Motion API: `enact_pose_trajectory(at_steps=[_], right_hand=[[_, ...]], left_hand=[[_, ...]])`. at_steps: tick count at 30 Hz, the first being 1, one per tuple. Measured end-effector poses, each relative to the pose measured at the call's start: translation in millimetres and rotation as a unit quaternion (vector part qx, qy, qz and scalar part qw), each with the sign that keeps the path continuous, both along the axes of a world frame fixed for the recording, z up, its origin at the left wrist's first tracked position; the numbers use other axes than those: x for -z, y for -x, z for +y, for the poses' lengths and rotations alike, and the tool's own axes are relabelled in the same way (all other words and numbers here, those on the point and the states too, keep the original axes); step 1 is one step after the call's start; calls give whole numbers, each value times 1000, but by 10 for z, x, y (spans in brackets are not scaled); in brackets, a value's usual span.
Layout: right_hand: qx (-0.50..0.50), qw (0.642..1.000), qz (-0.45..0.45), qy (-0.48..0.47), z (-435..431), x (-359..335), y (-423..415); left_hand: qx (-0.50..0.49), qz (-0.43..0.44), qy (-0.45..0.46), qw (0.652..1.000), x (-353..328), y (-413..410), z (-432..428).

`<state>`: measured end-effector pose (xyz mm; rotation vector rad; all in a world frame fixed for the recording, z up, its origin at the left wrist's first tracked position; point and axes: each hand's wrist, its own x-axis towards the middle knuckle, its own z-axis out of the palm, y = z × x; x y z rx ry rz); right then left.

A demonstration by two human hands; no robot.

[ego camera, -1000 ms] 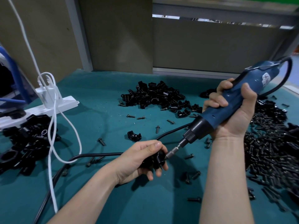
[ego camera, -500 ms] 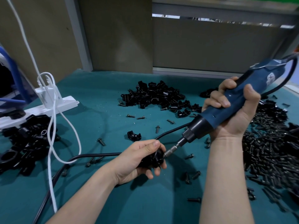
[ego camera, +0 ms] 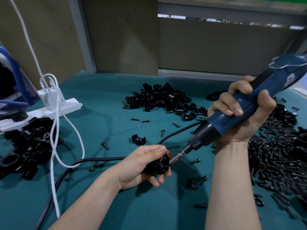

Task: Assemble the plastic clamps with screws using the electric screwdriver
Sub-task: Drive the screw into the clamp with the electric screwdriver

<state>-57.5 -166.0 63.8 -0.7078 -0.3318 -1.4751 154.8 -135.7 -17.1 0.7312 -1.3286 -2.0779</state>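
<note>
White power strip (ego camera: 54, 109) at far left, left hand (ego camera: 142, 165) low over the green table (ego camera: 103, 100), fingers curled round a black clamp (ego camera: 159, 165), screwdriver (ego camera: 232, 113) bit against it, right hand (ego camera: 240, 117) wrapped round the blue handle, screw pile (ego camera: 279, 155) at right

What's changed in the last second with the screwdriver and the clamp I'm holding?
The electric screwdriver tipped slightly in the right hand: its rear end swung up and to the right, toward the frame edge. Nothing was picked up or let go. The left hand still grips the black clamp with the bit against it. The clamp pile and screw pile lie as before.
</note>
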Motion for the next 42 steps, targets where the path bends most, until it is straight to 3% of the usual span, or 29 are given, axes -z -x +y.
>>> enact_pose_trajectory(at_steps=[42], right_hand=[[-36,994,-26,95,60,78,105]], left_hand=[[18,-9,-14,1000,-20,17,12]])
